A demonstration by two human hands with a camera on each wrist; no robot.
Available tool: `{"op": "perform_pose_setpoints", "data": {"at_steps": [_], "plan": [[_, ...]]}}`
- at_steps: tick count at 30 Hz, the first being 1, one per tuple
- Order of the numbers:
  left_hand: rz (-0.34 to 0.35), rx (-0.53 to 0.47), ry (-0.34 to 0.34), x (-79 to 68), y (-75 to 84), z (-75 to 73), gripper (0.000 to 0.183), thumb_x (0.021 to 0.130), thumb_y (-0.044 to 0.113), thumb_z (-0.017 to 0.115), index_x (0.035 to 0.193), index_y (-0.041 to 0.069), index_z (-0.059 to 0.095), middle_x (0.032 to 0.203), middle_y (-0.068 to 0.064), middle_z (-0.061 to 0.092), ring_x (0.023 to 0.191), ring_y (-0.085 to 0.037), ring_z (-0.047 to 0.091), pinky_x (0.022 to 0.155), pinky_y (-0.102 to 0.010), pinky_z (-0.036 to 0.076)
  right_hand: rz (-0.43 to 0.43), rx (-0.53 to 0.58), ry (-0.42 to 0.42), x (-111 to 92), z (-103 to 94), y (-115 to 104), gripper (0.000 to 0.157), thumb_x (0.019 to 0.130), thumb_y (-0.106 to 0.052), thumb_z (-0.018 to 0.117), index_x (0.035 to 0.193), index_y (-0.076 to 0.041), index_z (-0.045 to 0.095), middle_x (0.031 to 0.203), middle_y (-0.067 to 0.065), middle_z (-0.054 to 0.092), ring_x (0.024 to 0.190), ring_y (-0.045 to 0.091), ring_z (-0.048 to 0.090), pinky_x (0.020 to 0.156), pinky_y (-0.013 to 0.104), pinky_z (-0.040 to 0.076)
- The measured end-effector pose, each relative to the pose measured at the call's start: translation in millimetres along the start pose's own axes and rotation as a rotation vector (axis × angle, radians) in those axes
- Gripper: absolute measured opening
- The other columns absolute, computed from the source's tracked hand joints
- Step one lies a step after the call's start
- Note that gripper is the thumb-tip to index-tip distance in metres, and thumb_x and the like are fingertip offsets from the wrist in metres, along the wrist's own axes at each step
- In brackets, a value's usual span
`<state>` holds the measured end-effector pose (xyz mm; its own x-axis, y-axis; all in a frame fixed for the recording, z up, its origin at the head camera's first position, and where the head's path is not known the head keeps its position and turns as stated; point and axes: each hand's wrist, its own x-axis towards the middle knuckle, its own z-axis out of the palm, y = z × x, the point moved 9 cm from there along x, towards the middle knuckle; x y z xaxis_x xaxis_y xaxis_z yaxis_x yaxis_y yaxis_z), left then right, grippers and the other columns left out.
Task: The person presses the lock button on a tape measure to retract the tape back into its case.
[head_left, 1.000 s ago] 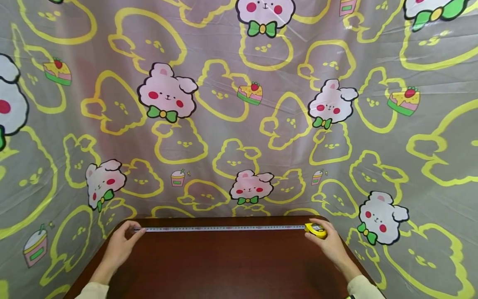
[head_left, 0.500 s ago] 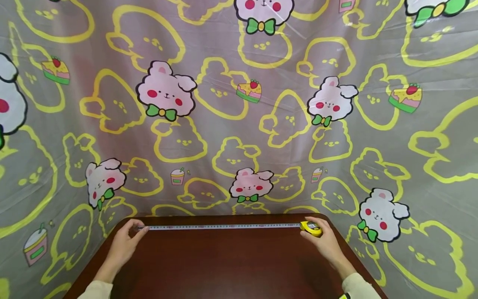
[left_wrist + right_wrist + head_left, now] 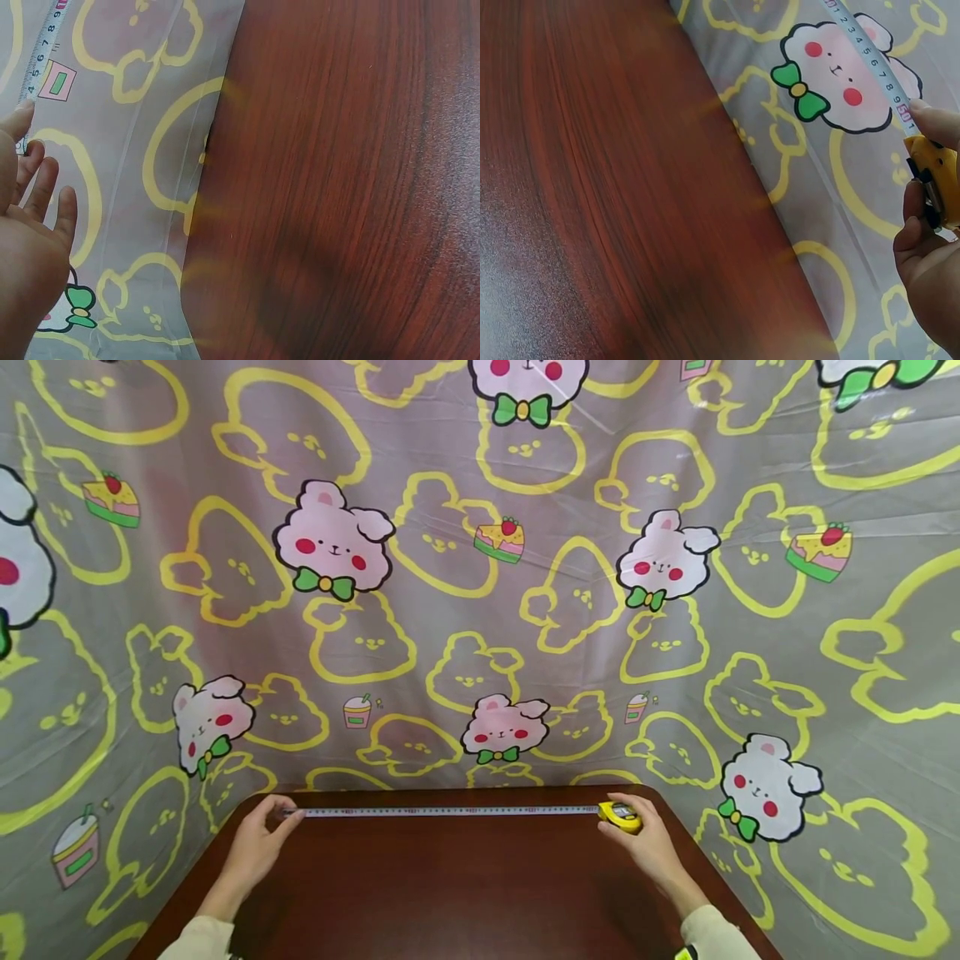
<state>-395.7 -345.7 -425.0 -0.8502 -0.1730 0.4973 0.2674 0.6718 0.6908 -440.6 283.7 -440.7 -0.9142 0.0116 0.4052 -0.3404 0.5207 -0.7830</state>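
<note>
A yellow tape measure [image 3: 622,816] is gripped in my right hand [image 3: 651,842], thumb on one side of the case and fingers on the other. Its white blade [image 3: 450,812] runs out straight and level to my left hand [image 3: 258,843]. There the thumb and index finger pinch the blade's free end, while the other fingers spread loosely in the left wrist view. Red-marked figures on the blade [image 3: 870,56] read around 50 beside the case [image 3: 936,169] in the right wrist view. Part of the case is hidden behind the right hand.
Below the hands lies a dark red-brown wooden table [image 3: 450,885] with rounded far corners. A grey plastic curtain [image 3: 450,610], printed with white rabbits and yellow outlines, stands close behind the table and along both sides.
The hands have come a little closer together, the right hand moving left and the left hand slightly right. The stretch of blade between them has become shorter.
</note>
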Motion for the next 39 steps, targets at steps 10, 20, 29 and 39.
{"op": "perform_pose_setpoints", "data": {"at_steps": [10, 20, 29, 39], "plan": [[0.062, -0.026, 0.036, -1.6, 6.0, 4.5, 0.014, 0.101, 0.014, 0.070, 0.106, 0.004, 0.062, 0.098, -0.006, 0.062, 0.090, -0.015, 0.052, 0.074, -0.023, 0.039, -0.016, 0.021, 0.011, -1.0, 6.7, -0.2, 0.057, 0.088, -0.021, 0.086, 0.138, -0.010, 0.062, 0.139, 0.014, 0.047, 0.116, 0.029, 0.048, 0.088, 0.024, 0.044], [0.067, -0.035, 0.035, -3.4, 6.0, 11.0, 0.011, 0.101, 0.013, 0.070, 0.105, 0.006, 0.062, 0.098, -0.006, 0.063, 0.090, -0.017, 0.055, 0.074, -0.024, 0.041, -0.007, 0.034, 0.006, -2.6, 14.5, -2.8, 0.058, 0.088, -0.022, 0.085, 0.139, -0.009, 0.061, 0.140, 0.013, 0.046, 0.114, 0.030, 0.050, 0.087, 0.025, 0.046], [0.082, -0.053, 0.039, -2.1, 9.4, 13.0, 0.010, 0.100, 0.010, 0.070, 0.104, 0.005, 0.063, 0.097, -0.005, 0.063, 0.089, -0.013, 0.054, 0.074, -0.022, 0.039, 0.010, 0.054, 0.004, -2.8, 22.0, -5.3, 0.058, 0.087, -0.022, 0.086, 0.139, -0.009, 0.062, 0.141, 0.013, 0.045, 0.115, 0.029, 0.050, 0.087, 0.025, 0.046], [0.086, -0.065, 0.037, -3.4, 12.8, 17.9, 0.009, 0.099, 0.009, 0.071, 0.104, 0.006, 0.064, 0.096, -0.004, 0.063, 0.089, -0.014, 0.055, 0.075, -0.021, 0.039, 0.005, 0.073, 0.018, -5.3, 27.3, -12.6, 0.057, 0.086, -0.020, 0.088, 0.137, -0.011, 0.064, 0.141, 0.013, 0.047, 0.116, 0.030, 0.050, 0.090, 0.026, 0.045]]}}
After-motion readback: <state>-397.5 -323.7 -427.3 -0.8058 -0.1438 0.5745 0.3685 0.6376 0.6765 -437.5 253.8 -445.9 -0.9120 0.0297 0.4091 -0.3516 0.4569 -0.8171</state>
